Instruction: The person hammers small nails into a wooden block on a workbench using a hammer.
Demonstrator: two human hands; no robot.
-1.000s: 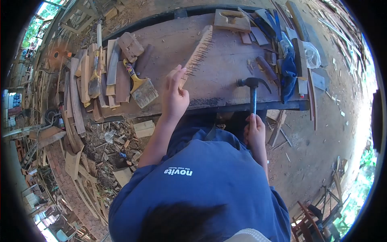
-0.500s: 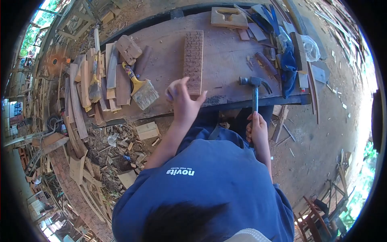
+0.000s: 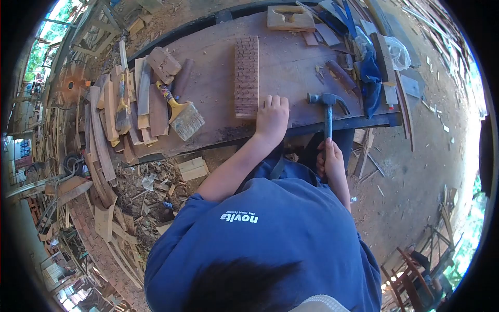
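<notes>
My right hand (image 3: 332, 160) is wrapped round the handle of a claw hammer (image 3: 328, 115), its head up over the front part of the workbench. My left hand (image 3: 273, 113) is closed, fingers curled down at the bench top, just right of the near end of a carved wooden block (image 3: 246, 78). Whatever those fingers may hold is hidden. The block lies lengthwise away from me, its upper face covered in rows of small cut marks.
On the bench's left lie a wide paintbrush (image 3: 187, 122), a second brush (image 3: 123, 106) and stacked wood strips (image 3: 143, 96). At the right are a wooden piece with a cut-out (image 3: 291, 18), a blue cloth (image 3: 370, 86) and a plastic bag (image 3: 397, 53). Wood scraps (image 3: 193, 168) litter the ground.
My left hand has moved right, from above the block's near end to the bench beside it, and its spread fingers have curled in. My right hand still holds the hammer.
</notes>
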